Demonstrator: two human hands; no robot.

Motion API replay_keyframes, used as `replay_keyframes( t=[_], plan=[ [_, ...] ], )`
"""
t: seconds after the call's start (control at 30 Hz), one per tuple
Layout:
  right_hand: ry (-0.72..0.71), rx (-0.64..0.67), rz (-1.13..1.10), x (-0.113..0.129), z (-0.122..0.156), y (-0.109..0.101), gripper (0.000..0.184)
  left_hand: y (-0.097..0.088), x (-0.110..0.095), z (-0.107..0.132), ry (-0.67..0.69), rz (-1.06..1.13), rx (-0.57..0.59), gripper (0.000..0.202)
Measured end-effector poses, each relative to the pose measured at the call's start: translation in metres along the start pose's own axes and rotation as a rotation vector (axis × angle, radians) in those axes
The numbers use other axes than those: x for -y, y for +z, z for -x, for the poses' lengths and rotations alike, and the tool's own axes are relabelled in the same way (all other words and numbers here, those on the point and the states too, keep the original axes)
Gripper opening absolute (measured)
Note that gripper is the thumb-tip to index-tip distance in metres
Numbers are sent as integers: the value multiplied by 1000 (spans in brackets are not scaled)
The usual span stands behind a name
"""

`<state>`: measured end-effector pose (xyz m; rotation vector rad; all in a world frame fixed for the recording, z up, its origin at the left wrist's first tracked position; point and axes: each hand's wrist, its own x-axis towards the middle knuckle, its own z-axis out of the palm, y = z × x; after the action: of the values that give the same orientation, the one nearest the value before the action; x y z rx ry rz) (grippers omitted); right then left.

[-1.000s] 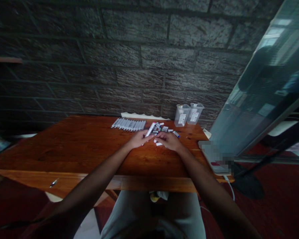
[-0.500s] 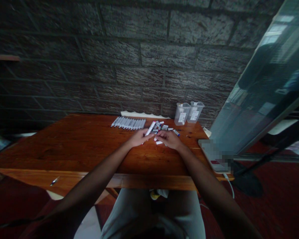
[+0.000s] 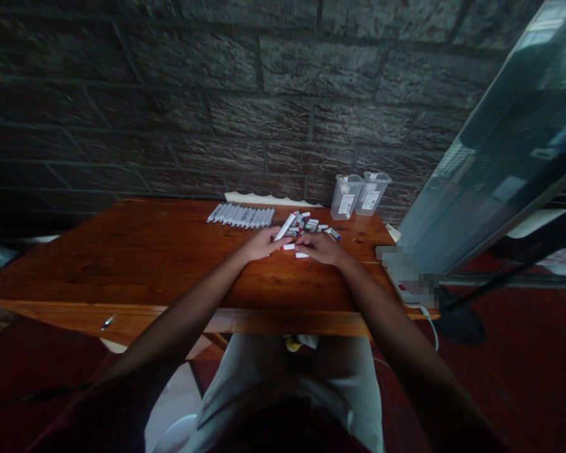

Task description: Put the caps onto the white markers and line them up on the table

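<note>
My left hand (image 3: pixel 261 244) is closed around a white marker (image 3: pixel 285 226), which slants up to the right out of the grip. Facing it, my right hand (image 3: pixel 323 248) has its fingertips together at the right end of a short white marker cap (image 3: pixel 288 247) with a red tip. Another short white piece (image 3: pixel 301 255) lies under the right fingers, partly hidden. Just beyond both hands is a loose pile of grey and white markers (image 3: pixel 312 224) with coloured ends. To the left, several pale markers (image 3: pixel 245 217) lie side by side in a row.
Two clear plastic containers (image 3: pixel 344 200) with labels stand at the back right of the wooden table (image 3: pixel 170 251). A pale strip with a wavy edge (image 3: pixel 264 199) lies along the stone wall. A blurred-out flat device (image 3: pixel 405 274) with a white cable sits at the right edge.
The view has tilted down slightly, so the table appears higher. The red-tipped cap at my right fingertips has shifted a little left and shows more fully. My left hand keeps the white marker.
</note>
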<state>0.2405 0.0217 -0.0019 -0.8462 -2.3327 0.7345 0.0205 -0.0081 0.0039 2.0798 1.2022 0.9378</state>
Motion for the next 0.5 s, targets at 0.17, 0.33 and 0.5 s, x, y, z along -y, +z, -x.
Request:
replay_keyframes(
  t=[0.17,0.33,0.5],
  plan=[
    [14,44,-16,-5,-1,1,20,-3,5,0,11,-90,-28,40],
    [5,29,-3,-5,0,1,19,-3,5,0,22,-151,-50,40],
    [-6,16,0,-2,0,3,18,-3,6,1,41,-109,-49,38]
  ],
)
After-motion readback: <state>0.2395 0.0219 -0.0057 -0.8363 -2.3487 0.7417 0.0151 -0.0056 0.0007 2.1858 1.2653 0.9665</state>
